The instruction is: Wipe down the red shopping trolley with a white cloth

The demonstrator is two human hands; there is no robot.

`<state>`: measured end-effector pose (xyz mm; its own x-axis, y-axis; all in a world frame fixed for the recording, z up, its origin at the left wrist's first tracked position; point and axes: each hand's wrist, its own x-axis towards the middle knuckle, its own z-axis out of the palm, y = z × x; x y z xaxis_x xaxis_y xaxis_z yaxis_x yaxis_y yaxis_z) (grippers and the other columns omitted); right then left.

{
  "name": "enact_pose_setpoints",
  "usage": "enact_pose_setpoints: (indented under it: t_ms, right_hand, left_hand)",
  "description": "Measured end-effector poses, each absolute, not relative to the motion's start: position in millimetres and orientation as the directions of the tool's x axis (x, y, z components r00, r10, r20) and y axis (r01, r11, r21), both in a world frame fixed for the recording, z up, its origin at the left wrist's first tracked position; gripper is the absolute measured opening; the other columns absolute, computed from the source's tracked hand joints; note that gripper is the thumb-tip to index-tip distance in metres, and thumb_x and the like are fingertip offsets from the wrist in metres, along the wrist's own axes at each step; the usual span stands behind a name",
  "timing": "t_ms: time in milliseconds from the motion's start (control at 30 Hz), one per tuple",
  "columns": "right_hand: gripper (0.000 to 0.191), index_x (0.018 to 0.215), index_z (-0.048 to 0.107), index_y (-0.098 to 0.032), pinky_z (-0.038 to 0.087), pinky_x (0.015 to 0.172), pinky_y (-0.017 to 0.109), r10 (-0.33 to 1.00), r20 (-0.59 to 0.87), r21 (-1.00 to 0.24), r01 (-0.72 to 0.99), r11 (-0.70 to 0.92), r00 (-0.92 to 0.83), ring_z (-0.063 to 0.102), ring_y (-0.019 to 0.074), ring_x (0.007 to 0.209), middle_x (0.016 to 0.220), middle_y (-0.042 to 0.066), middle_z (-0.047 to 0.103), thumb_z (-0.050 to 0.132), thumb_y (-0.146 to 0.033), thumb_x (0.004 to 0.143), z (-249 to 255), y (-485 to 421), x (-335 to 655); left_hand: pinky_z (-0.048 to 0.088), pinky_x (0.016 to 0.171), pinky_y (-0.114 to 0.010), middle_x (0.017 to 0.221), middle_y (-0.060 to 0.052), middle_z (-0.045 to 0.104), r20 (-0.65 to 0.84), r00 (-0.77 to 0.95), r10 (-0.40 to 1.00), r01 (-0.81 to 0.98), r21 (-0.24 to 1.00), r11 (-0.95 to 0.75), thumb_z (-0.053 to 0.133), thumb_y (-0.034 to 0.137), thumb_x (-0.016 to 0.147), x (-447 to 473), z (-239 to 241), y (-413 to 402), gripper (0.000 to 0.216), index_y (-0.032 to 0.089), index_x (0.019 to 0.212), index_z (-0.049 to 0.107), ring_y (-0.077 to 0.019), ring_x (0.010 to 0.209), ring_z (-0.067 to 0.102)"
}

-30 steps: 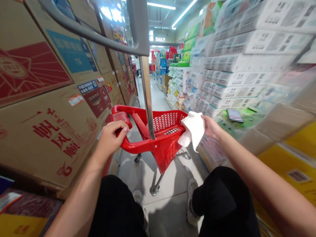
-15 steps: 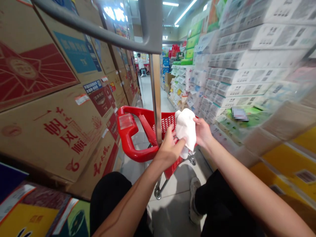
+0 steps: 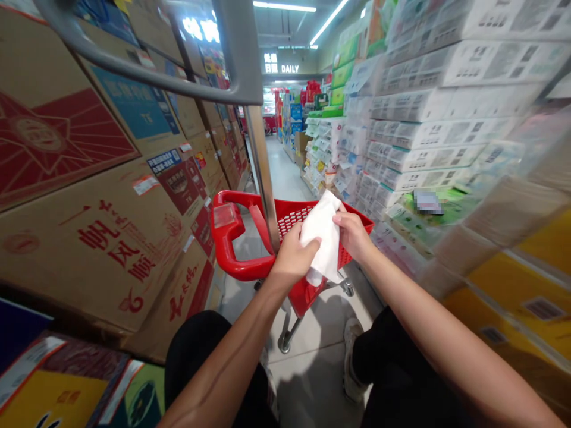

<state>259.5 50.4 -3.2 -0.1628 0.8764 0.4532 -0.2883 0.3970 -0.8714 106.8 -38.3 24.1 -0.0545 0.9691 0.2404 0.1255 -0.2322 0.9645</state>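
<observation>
A white tissue point(image 3: 325, 229) hangs between my two hands, in front of the red shopping cart point(image 3: 243, 270). My left hand point(image 3: 295, 254) is closed on its left side, thumb lying across the front and the other fingers behind. My right hand point(image 3: 351, 230) pinches the upper right edge, with its thumb in front and some fingertips hidden by the sheet. The tissue covers part of the cart's perforated basket wall point(image 3: 289, 221).
Cardboard cartons point(image 3: 120, 238) are stacked along the left. White packs point(image 3: 428, 125) and yellow boxes point(image 3: 517, 279) rise on the right. A metal post point(image 3: 263, 172) with a grey frame point(image 3: 243, 77) stands before me. A tiled aisle point(image 3: 285, 166) runs ahead.
The tissue has gone from a bunched shape to a flatter, longer sheet, and both hands have shifted slightly left with it. My view has turned a little, and the post appears further left.
</observation>
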Motion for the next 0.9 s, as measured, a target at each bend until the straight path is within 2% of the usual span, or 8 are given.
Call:
enact_pose_setpoints:
  t_ms: [167, 300, 433, 533, 633, 733, 800, 900]
  right_hand:
    - [0.028, 0.06, 0.064, -0.022, 0.033, 0.116, 0.043, 0.738, 0.671, -0.726, 0.14, 0.673, -0.067, 0.046, 0.0305, 0.136, 0.14, 0.005, 0.056, 0.064, -0.038, 0.083, 6, 56, 270]
    - [0.024, 0.066, 0.062, -0.022, 0.025, 0.119, 0.051, 0.606, 0.793, -0.574, 0.406, 0.711, 0.061, 0.043, 0.0314, 0.136, 0.138, 0.008, 0.054, 0.061, -0.035, 0.086, 26, 51, 275]
    - [0.022, 0.075, 0.064, -0.022, 0.026, 0.116, 0.056, 0.491, 0.865, -0.452, 0.577, 0.68, 0.098, 0.04, 0.0338, 0.134, 0.132, 0.011, 0.056, 0.06, -0.038, 0.088, 56, 41, 288]
    - [0.022, 0.077, 0.067, -0.02, 0.026, 0.114, 0.059, 0.506, 0.86, -0.41, 0.676, 0.612, 0.064, 0.038, 0.0382, 0.134, 0.13, 0.013, 0.058, 0.066, -0.04, 0.086, 73, 45, 302]
    - [0.022, 0.073, 0.068, -0.02, 0.032, 0.11, 0.057, 0.603, 0.798, -0.416, 0.723, 0.552, -0.001, 0.045, 0.0399, 0.129, 0.117, 0.015, 0.066, 0.072, -0.04, 0.081, 70, 60, 307]
    - [0.019, 0.075, 0.07, -0.02, 0.042, 0.102, 0.047, 0.725, 0.671, -0.445, 0.699, 0.559, -0.153, 0.06, 0.0339, 0.111, 0.101, 0.013, 0.072, 0.069, -0.037, 0.083, 44, 75, 295]
    - [0.018, 0.084, 0.074, -0.021, 0.047, 0.094, 0.041, 0.756, 0.562, -0.498, 0.593, 0.632, -0.334, 0.065, 0.0289, 0.099, 0.097, 0.01, 0.074, 0.062, -0.035, 0.088, 19, 78, 281]
    - [0.023, 0.099, 0.074, -0.022, 0.05, 0.089, 0.038, 0.691, 0.486, -0.591, 0.381, 0.711, -0.535, 0.067, 0.0257, 0.092, 0.101, 0.007, 0.076, 0.056, -0.033, 0.09, -20, 69, 262]
  left_hand:
    - [0.052, 0.078, -0.031, 0.093, -0.003, 0.069, 0.328, -0.028, 0.944, 0.296, 0.905, -0.306, 0.058, 0.03, 0.086, 101, 31, -46, 0.015, 0.02, 0.097, 0.057, -0.0182, 0.085, 0.066]
    - [0.054, 0.078, -0.033, 0.089, -0.001, 0.068, 0.403, -0.093, 0.91, 0.367, 0.864, -0.345, 0.052, 0.029, 0.092, 110, 41, -49, 0.02, 0.025, 0.112, 0.051, -0.0173, 0.075, 0.067]
    - [0.053, 0.092, -0.039, 0.108, -0.006, 0.067, 0.491, -0.158, 0.856, 0.373, 0.833, -0.409, 0.049, 0.026, 0.095, 127, 55, -42, 0.034, 0.025, 0.129, 0.046, -0.0218, 0.097, 0.067]
    - [0.051, 0.098, -0.042, 0.116, -0.009, 0.065, 0.5, -0.2, 0.843, 0.404, 0.825, -0.394, 0.048, 0.023, 0.095, 134, 60, -31, 0.046, 0.022, 0.14, 0.039, -0.0247, 0.107, 0.065]
    - [0.05, 0.097, -0.043, 0.111, -0.009, 0.067, 0.492, -0.168, 0.854, 0.531, 0.775, -0.342, 0.045, 0.017, 0.093, 135, 54, -20, 0.048, 0.024, 0.141, 0.042, -0.0266, 0.105, 0.066]
    - [0.049, 0.094, -0.044, 0.102, -0.012, 0.071, 0.452, -0.097, 0.887, 0.706, 0.659, -0.259, 0.039, 0.018, 0.095, 133, 46, -14, 0.032, 0.022, 0.118, 0.06, -0.0295, 0.103, 0.068]
    - [0.049, 0.091, -0.045, 0.098, -0.017, 0.072, 0.399, -0.084, 0.913, 0.808, 0.563, -0.172, 0.035, 0.021, 0.098, 133, 40, -14, 0.031, 0.018, 0.105, 0.065, -0.0322, 0.102, 0.069]
    - [0.05, 0.086, -0.045, 0.098, -0.023, 0.072, 0.334, -0.108, 0.937, 0.897, 0.439, -0.053, 0.036, 0.021, 0.097, 133, 33, -13, 0.033, 0.011, 0.103, 0.067, -0.0348, 0.099, 0.07]
